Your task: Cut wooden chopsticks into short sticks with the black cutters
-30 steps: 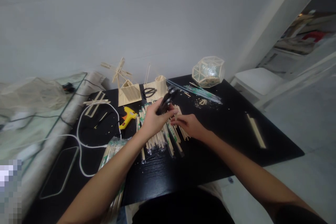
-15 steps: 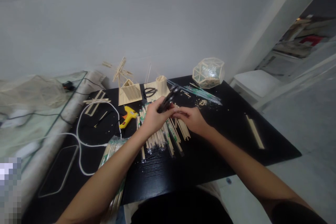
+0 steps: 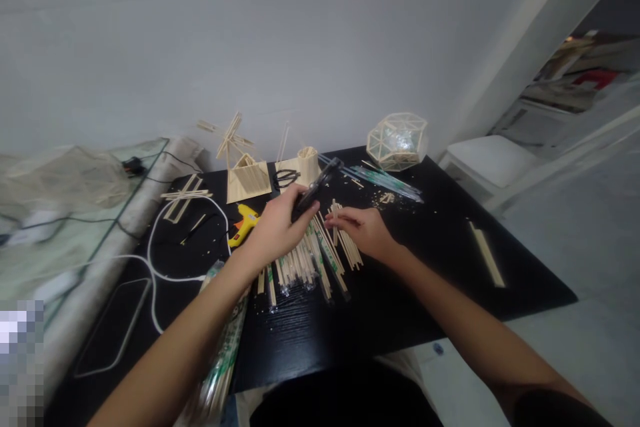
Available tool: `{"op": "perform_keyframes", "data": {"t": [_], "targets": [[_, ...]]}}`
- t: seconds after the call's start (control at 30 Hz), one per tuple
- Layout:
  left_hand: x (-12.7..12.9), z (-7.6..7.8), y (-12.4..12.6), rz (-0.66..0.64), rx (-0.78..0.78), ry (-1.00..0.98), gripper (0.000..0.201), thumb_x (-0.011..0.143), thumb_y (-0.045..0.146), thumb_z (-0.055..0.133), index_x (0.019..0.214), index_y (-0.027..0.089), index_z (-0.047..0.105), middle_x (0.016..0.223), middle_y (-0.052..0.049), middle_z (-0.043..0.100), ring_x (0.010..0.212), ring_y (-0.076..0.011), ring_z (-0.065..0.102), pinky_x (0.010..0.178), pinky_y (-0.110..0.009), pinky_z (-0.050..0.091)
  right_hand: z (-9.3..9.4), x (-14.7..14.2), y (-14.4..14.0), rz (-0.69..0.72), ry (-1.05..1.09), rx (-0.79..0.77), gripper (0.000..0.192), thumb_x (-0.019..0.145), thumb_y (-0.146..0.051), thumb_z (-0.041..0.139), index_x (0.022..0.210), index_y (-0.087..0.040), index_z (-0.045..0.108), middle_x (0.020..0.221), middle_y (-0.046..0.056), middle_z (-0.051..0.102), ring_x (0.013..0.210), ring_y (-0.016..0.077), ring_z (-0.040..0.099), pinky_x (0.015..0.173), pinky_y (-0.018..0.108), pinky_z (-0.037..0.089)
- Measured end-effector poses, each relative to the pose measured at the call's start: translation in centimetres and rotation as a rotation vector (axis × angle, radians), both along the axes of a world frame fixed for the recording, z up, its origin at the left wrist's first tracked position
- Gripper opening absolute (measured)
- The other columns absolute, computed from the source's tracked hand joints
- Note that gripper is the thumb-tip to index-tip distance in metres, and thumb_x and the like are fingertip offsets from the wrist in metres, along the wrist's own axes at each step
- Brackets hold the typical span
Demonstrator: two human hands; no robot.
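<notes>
Since the earlier frame the left hand (image 3: 275, 228) is drawing back toward 7 o'clock, clamped on black cutters (image 3: 316, 185); right hand (image 3: 361, 230), fingers loosely apart, is pressing the stick pile (image 3: 310, 259).

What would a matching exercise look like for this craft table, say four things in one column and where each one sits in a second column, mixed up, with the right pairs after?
Column one:
1. black cutters
2. yellow glue gun
3. geodesic stick ball
4. loose flat stick

Column two:
A. alone near the table's right edge
B. gripped in the left hand
C. far corner of the table, by the wall
D. lying on the table just left of the left hand

Pairs: 1-B, 2-D, 3-C, 4-A
</notes>
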State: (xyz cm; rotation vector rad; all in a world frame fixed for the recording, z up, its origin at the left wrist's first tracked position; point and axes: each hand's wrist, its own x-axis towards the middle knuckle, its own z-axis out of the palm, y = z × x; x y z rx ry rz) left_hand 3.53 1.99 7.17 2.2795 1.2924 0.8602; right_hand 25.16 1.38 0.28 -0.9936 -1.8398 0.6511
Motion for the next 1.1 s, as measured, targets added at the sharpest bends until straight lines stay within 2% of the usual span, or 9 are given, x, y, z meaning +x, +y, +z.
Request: {"op": "perform_keyframes", "data": {"t": [0.13,0.2,0.27,0.43,0.73,0.87,1.1], "targets": [[-1.3,1.8,-0.7,0.076,0.179,0.475,0.032,0.096,0.033,0.055,0.122,0.015,0.057,0.103,-0.014,0.068,0.092,-0.0288,0.065,0.081,-0.041,0.051,-0.4,-0.1,0.2,-0.013,0.004,0.0,0.024,0.097,-0.036,0.064,0.092,-0.022,0.082,0.091,0.004,0.082,0.077,0.0182,0.076,0.072,0.027,0.058],[-1.2,2.2,-1.1,0.109,0.231,0.629,0.034,0.096,0.032,0.053,0.125,0.013,0.057,0.102,-0.016,0.067,0.092,-0.0313,0.065,0.082,-0.044,0.051,-0.5,-0.2,0.3,-0.018,0.003,0.004,0.023,0.096,-0.036,0.065,0.091,-0.022,0.082,0.092,0.003,0.082,0.076,0.0177,0.075,0.07,0.026,0.057],[-0.9,2.3,-1.3,0.111,0.267,0.702,0.034,0.097,0.032,0.052,0.124,0.013,0.058,0.105,-0.016,0.065,0.093,-0.0319,0.065,0.084,-0.045,0.051,-0.6,-0.2,0.3,-0.023,0.005,0.009,0.02,0.095,-0.035,0.068,0.091,-0.021,0.082,0.09,0.003,0.082,0.073,0.0169,0.074,0.067,0.025,0.056],[-0.3,2.2,-1.6,0.099,0.292,0.738,0.036,0.099,0.04,0.051,0.123,0.014,0.06,0.108,-0.016,0.063,0.095,-0.0305,0.064,0.084,-0.042,0.052,-0.7,0.0,0.1,-0.037,0.015,0.005,0.019,0.094,-0.034,0.069,0.091,-0.02,0.082,0.086,0.004,0.081,0.068,0.016,0.072,0.064,0.024,0.054],[0.2,2.1,-2.1,0.12,0.337,0.74,0.057,0.098,0.065,0.041,0.116,0.016,0.064,0.098,-0.014,0.061,0.092,-0.03,0.063,0.081,-0.04,0.051,-0.6,-0.1,0.1,-0.054,-0.01,0.057,0.018,0.094,-0.034,0.069,0.095,-0.021,0.081,0.085,0.002,0.081,0.068,0.017,0.072,0.065,0.025,0.054],[0.4,2.1,-2.1,0.119,0.315,0.695,0.053,0.1,0.061,0.04,0.114,0.017,0.066,0.094,-0.013,0.061,0.09,-0.0297,0.063,0.081,-0.041,0.051,-0.5,-0.1,-0.1,-0.055,-0.013,0.057,0.017,0.094,-0.033,0.069,0.093,-0.021,0.081,0.08,0.001,0.08,0.063,0.0156,0.07,0.063,0.024,0.052],[0.2,2.1,-2.2,0.126,0.3,0.686,0.053,0.101,0.059,0.037,0.111,0.017,0.067,0.091,-0.013,0.06,0.086,-0.0297,0.063,0.08,-0.042,0.051,-0.3,-0.2,0.0,-0.043,-0.029,0.036,0.018,0.095,-0.034,0.068,0.093,-0.021,0.081,0.084,0.003,0.081,0.067,0.0169,0.072,0.065,0.025,0.052]]}}
